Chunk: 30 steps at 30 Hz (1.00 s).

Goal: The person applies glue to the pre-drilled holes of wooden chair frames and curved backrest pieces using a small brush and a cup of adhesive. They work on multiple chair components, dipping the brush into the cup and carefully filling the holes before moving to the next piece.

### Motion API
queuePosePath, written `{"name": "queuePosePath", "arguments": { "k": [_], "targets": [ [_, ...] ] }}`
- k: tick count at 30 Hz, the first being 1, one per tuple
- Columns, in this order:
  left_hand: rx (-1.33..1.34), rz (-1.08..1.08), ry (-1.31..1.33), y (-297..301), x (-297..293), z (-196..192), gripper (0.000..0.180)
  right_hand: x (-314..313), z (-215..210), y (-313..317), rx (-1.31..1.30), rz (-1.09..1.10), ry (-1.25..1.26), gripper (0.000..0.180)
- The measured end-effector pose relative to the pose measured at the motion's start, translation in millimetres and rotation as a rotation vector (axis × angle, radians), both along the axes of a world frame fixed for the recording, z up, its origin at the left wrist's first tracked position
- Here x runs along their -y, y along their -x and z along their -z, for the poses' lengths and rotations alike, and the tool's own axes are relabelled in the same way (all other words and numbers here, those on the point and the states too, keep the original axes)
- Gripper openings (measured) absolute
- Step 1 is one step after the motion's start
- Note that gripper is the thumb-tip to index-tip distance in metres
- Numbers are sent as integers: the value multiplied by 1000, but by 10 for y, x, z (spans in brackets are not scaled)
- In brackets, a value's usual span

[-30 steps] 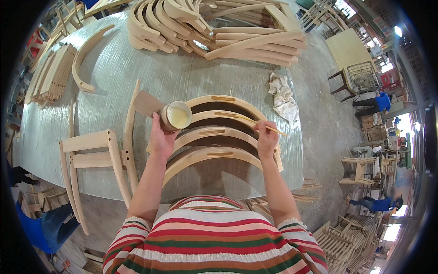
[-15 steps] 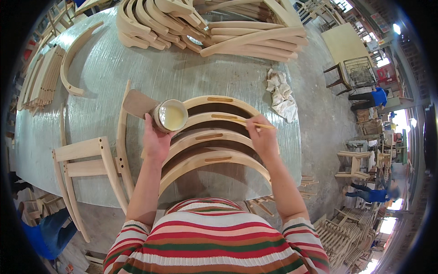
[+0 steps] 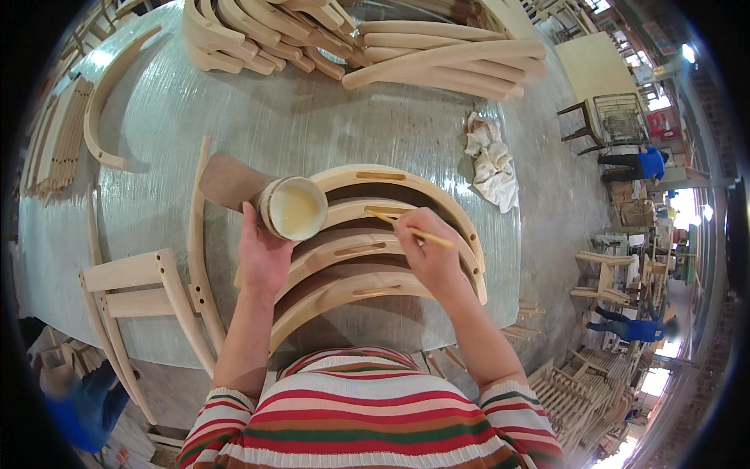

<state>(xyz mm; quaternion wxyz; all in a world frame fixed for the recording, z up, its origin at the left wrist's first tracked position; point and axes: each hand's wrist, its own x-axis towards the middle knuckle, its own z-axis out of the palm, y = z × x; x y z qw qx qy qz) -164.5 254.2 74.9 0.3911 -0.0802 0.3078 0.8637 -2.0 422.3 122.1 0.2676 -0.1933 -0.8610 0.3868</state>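
My left hand (image 3: 264, 254) is closed around a round cup (image 3: 269, 227) of pale cream liquid (image 3: 298, 209), tilted toward me. A flat brown piece (image 3: 228, 178) juts out behind the cup; whether it is joined to it I cannot tell. Between the fingers of my right hand (image 3: 430, 250) is a thin yellowish wooden stick (image 3: 431, 237). The stick's tip meets the left end of a long slot in the second curved wooden rail (image 3: 344, 213). Several such slotted rails lie in a row before me, the farthest rail (image 3: 336, 178) beyond that one.
Plastic film covers the table (image 3: 297, 117). A crumpled white cloth (image 3: 492, 164) lies at the right, curved wooden parts (image 3: 250, 35) and long wooden parts (image 3: 445, 62) at the back. A wooden frame (image 3: 129, 273) stands at the left, beside stacked slats (image 3: 58, 141). Other people are farther off.
My right hand has drawn the stick leftward, so its tip sits at the slot's left end. The cup's mouth has come slightly lower and nearer the rails.
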Motion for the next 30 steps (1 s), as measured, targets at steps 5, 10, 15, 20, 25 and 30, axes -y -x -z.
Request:
{"name": "queuePosePath", "arguments": {
  "k": [5,10,15,20,25,30],
  "targets": [
    [34,-10,33,15,-52,-19,48,-124,-117,-177,172,41,-111,10],
    [7,11,13,32,-74,-14,48,-180,-79,-269,129,69,-189,8],
    [19,1,29,-8,-83,-8,49,55,70,34,3,-106,-247,15],
    [-12,-29,36,-45,41,-56,49,-190,57,-145,-33,-49,-205,10],
    [-44,-24,28,-68,193,-38,49,-244,-51,-328,169,113,-301,15],
    [-61,1,-4,-198,262,-81,49,100,-9,-55,107,66,-227,19]
  ]
}}
